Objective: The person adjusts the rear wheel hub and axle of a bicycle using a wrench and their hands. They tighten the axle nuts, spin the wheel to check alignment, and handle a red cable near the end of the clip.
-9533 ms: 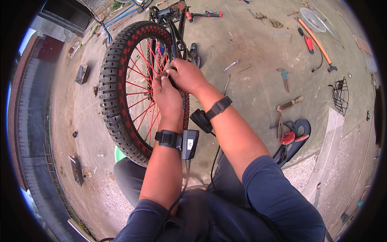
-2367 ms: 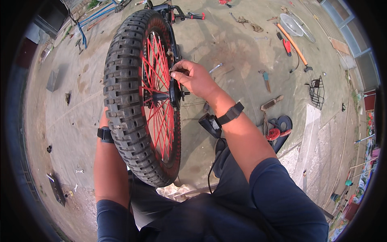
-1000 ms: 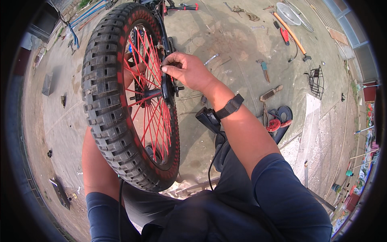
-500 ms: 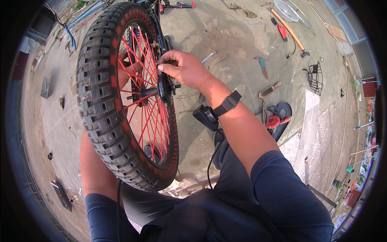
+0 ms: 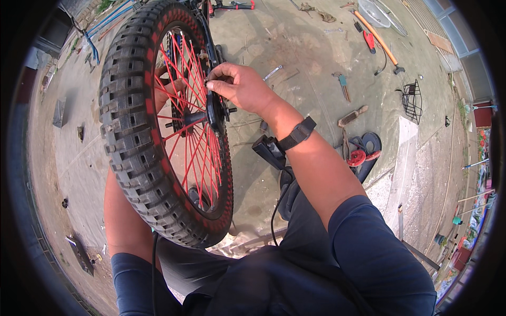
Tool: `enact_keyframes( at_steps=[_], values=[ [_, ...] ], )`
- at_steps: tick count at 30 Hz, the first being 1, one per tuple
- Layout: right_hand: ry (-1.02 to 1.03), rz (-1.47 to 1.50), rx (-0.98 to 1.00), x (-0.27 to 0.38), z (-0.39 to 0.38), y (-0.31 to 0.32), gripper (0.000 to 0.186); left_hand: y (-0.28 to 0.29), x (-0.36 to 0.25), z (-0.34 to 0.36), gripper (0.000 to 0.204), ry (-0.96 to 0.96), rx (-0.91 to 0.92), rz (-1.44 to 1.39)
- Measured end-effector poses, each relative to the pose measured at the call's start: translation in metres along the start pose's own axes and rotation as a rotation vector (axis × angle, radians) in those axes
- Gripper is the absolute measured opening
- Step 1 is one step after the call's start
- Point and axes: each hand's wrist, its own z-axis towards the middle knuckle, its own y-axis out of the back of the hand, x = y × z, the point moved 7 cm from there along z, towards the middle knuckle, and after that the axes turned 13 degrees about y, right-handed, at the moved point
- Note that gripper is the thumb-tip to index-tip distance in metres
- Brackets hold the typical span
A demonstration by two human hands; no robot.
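A bicycle wheel stands upright before me, with a knobby black tire [image 5: 132, 134], red spokes [image 5: 194, 163] and a dark hub [image 5: 193, 119]. It sits in a black bike frame [image 5: 213, 108]. My right hand [image 5: 240, 87] is on the wheel's right side, thumb and forefinger pinched at the frame bar above the axle. Whatever they hold is too small to make out. On the far side of the wheel, my left hand [image 5: 167, 90] shows through the spokes beside the chain [image 5: 174, 58]. Its fingers look bent, but spokes and tire partly hide them.
Tools lie about the concrete floor: a wrench [image 5: 273, 72], pliers [image 5: 343, 87], a wire brush [image 5: 353, 116] and a long wooden-handled hammer [image 5: 382, 47]. A black wire basket [image 5: 412, 102] is at right. Near my right foot are a sandal [image 5: 369, 150] and a red round part [image 5: 357, 157].
My right hand's fingers have shifted very slightly at the frame bar. The left hand's fingers behind the spokes have moved a little. The wheel stays nearly where it was.
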Motion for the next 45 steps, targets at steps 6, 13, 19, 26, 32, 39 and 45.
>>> enact_keyframes(
  at_steps=[6, 13, 19, 26, 32, 39, 45],
  values=[
    [0.022, -0.03, 0.023, 0.004, -0.001, 0.0, 0.023, -0.003, -0.005, -0.005, 0.063, 0.109, 0.009, 0.014],
    [-0.028, -0.006, 0.002, 0.004, 0.0, 0.0, 0.021, 0.002, -0.006, -0.01, 0.058, 0.098, -0.011, -0.037],
    [0.014, 0.041, -0.001, 0.006, -0.002, 0.001, 0.02, 0.024, 0.0, -0.029, 0.051, 0.104, 0.012, -0.122],
    [-0.12, 0.031, 0.033, -0.007, -0.004, 0.001, 0.025, 0.036, 0.006, -0.09, 0.044, 0.293, -0.022, -0.261],
    [-0.206, 0.114, 0.031, 0.004, -0.007, 0.0, 0.03, 0.018, 0.025, -0.117, 0.029, 0.357, 0.095, -0.359],
    [-0.173, 0.23, -0.078, 0.01, -0.016, -0.001, 0.027, -0.021, 0.079, -0.084, 0.039, 0.433, 0.242, -0.357],
    [-0.101, 0.287, -0.157, -0.016, -0.002, 0.006, 0.031, -0.02, 0.072, -0.085, 0.033, 0.425, 0.324, -0.346]
  ],
)
